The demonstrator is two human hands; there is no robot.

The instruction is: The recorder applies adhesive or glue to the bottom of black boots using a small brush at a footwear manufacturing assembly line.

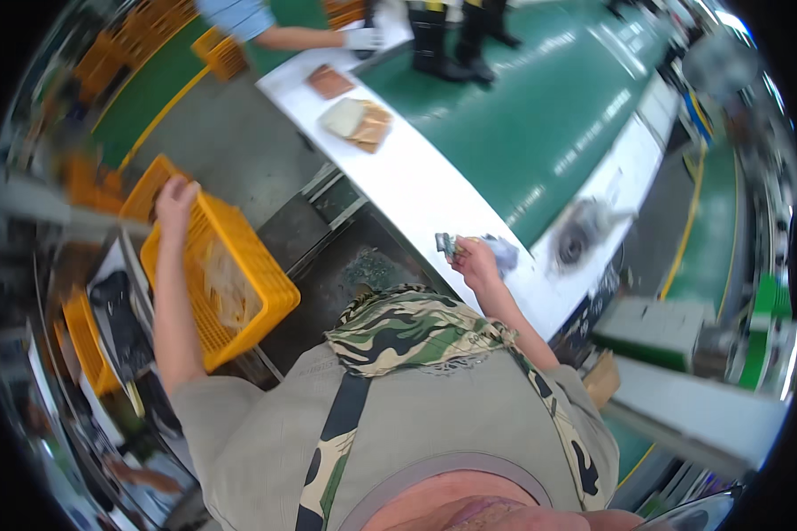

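Note:
My left hand (pixel 175 205) is closed over the far rim of a yellow plastic crate (pixel 270 281), its fingertips partly hidden. Pale, see-through plastic bags or sheets (pixel 226 283) lie inside the crate. Over the white table (pixel 416 190), my right hand (pixel 478 265) pinches a small grey-green piece (pixel 445 243) between thumb and fingers; its exact kind is too small to make out. Just beside that hand rests a crumpled greyish-purple bag or cloth (pixel 505 254).
Farther along the table lie a stack of tan and whitish sheets (pixel 359 122) and a reddish-brown block (pixel 330 81). A co-worker's gloved hand (pixel 363 39) is at its far end. Black boots (pixel 443 53) stand on the green floor. Blurred round machinery (pixel 576 243) sits at right.

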